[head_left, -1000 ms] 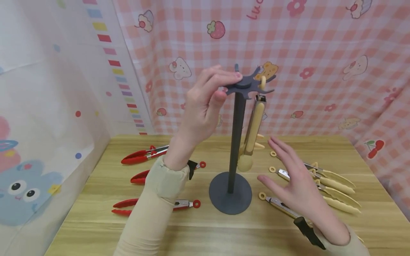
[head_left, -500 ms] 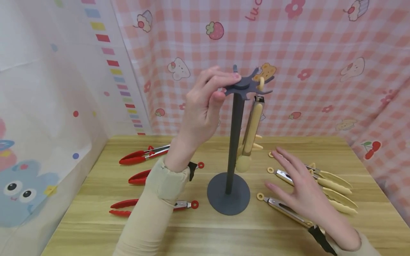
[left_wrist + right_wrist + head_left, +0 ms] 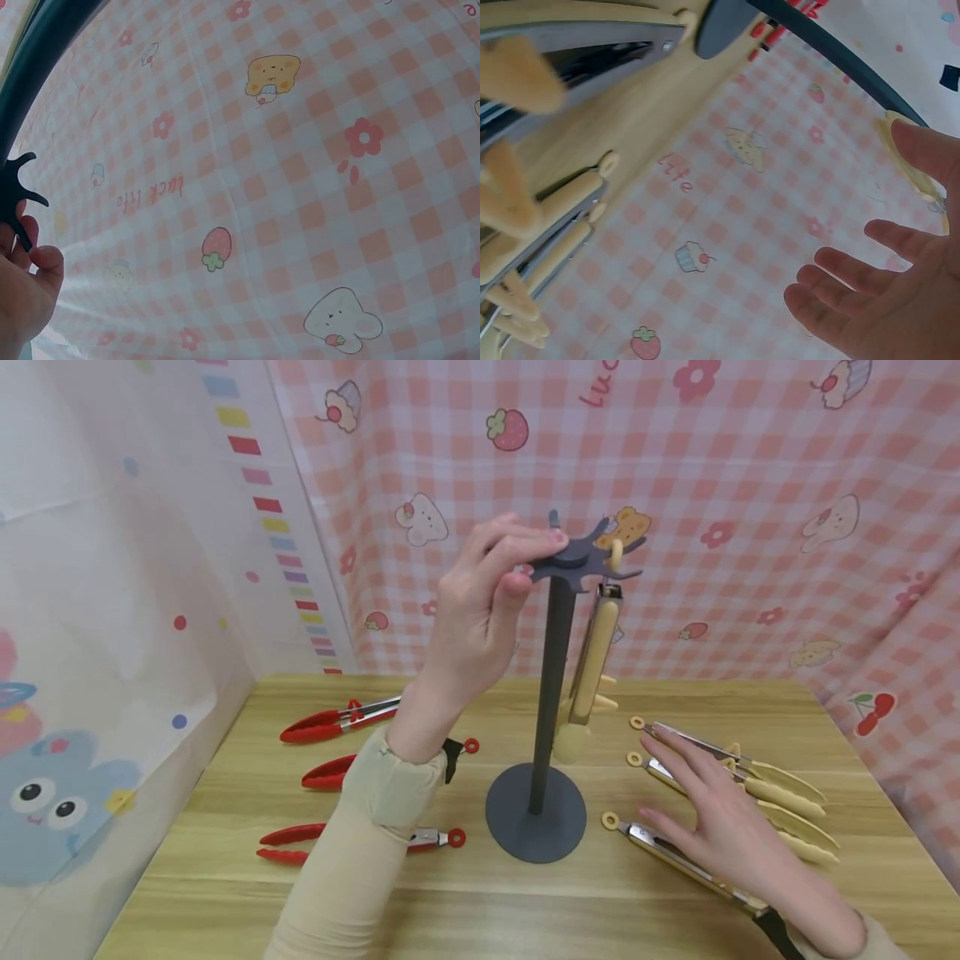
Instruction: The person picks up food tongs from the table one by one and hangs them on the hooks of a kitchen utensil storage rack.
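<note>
Pink gingham cloth backed a wooden table [image 3: 480, 902]. At left lay three red tongs [image 3: 337, 720], well apart from either hand. The left hand [image 3: 480, 610] pinched the hook crown of the grey stand [image 3: 551, 693], where one cream pair of tongs [image 3: 592, 668] hung upright. The right hand [image 3: 720, 827], fingers spread and holding nothing, hovered low over the cream tongs on the table [image 3: 675, 852], their long axes running from near the stand's base away to the right; this hand was much the nearer.

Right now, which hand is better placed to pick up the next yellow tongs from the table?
Likely the right hand: it hovers open just over the yellow tongs on the table. The left hand pinches the rack's hook top.
</note>
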